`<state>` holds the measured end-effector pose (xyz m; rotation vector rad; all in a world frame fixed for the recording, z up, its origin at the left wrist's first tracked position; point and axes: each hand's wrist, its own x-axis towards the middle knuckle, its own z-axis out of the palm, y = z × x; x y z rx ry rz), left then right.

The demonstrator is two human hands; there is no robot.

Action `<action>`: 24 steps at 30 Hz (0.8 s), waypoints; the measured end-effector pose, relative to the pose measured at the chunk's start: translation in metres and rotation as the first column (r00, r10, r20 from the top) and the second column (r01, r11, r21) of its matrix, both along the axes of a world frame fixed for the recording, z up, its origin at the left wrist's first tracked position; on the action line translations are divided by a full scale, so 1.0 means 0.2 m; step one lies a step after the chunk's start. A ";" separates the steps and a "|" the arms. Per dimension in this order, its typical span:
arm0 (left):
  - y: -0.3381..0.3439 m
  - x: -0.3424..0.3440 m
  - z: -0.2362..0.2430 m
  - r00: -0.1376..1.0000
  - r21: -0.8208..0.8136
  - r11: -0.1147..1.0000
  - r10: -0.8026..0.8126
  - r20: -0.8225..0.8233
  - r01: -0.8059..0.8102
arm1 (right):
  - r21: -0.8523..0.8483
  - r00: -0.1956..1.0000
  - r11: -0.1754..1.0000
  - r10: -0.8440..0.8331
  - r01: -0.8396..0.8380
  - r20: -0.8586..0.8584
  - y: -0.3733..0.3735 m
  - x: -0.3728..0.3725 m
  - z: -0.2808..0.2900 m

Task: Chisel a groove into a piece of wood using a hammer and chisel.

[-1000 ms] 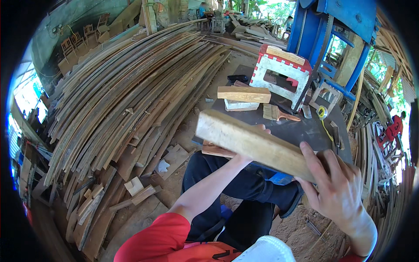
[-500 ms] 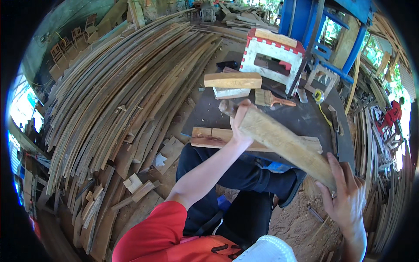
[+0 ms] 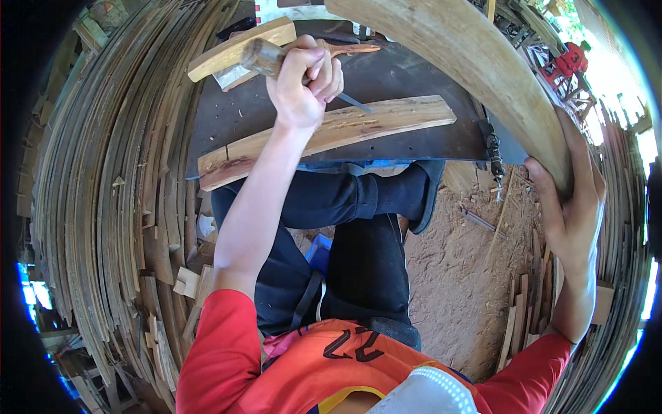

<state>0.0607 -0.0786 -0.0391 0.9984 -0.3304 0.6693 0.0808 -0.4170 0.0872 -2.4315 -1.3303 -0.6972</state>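
Note:
My left hand is closed round the wooden handle of a chisel, whose narrow metal blade sticks out beyond the fist. At the right, my right hand grips the lower end of a thick wooden beam, thumb on one side and fingers on the other. The beam is raised and tilted, and its far end leaves the view at the top. Below my left hand a board with a dark line and rough chipped spots lies on the dark tabletop.
Behind my left hand, a wood block rests on a whitish block, beside a partly hidden brush. A red and white stool stands at the top. Long planks lie stacked at left. My legs are under the table edge.
The beam has come up and to the right with my right hand, away from my left hand. My left hand, with the chisel, now shows apart from it. The view has tilted downward.

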 end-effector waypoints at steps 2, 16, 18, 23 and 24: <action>0.02 -0.02 0.03 1.000 0.040 0.999 -0.026 0.006 0.026 | -0.013 0.999 0.999 0.036 -0.036 0.023 -0.01 0.01 0.00; -0.01 -0.10 0.01 0.970 0.228 0.957 -0.212 0.118 0.181 | -0.065 0.985 0.985 0.165 -0.162 0.044 0.16 0.03 0.05; -0.02 -0.11 0.02 0.977 0.238 0.959 -0.182 0.107 0.152 | -0.073 0.983 0.984 0.167 -0.162 0.080 0.19 0.02 0.08; 0.01 -0.08 0.00 0.970 0.196 0.959 -0.226 0.086 0.206 | -0.030 0.948 0.963 0.268 -0.267 0.170 0.28 0.01 0.20; 0.04 -0.06 0.00 0.968 0.179 0.958 -0.242 0.074 0.225 | -0.028 0.950 0.965 0.260 -0.259 0.173 0.31 0.02 0.22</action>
